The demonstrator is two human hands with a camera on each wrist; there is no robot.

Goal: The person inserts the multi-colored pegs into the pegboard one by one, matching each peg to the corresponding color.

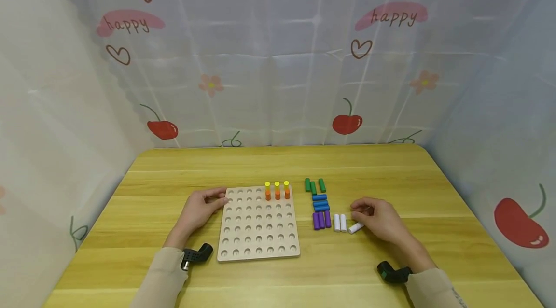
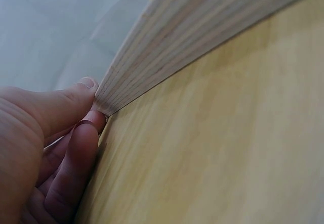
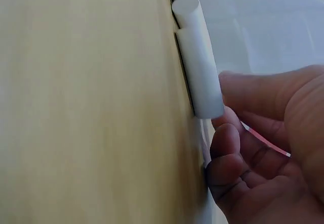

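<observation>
A wooden pegboard (image 1: 264,223) with rows of round holes lies on the table. Three yellow pegs (image 1: 277,185) stand in its back row toward the right, with three orange pegs (image 1: 277,195) in the row before them. At the board's back left corner, my left hand (image 1: 200,209) pinches the edge; its thumb (image 2: 76,97) is at the top of the corner in the left wrist view. My right hand (image 1: 378,216) has thumb and fingertips at the near end of a slanted white peg (image 3: 200,72), holding it low at the tabletop. Two more white pegs (image 1: 340,223) lie beside it.
Right of the board lie three purple pegs (image 1: 321,220), three blue pegs (image 1: 320,203) and three green pegs (image 1: 313,187). A printed curtain (image 1: 269,81) hangs behind the wooden table (image 1: 208,165) and along both sides. Each wrist wears a black camera.
</observation>
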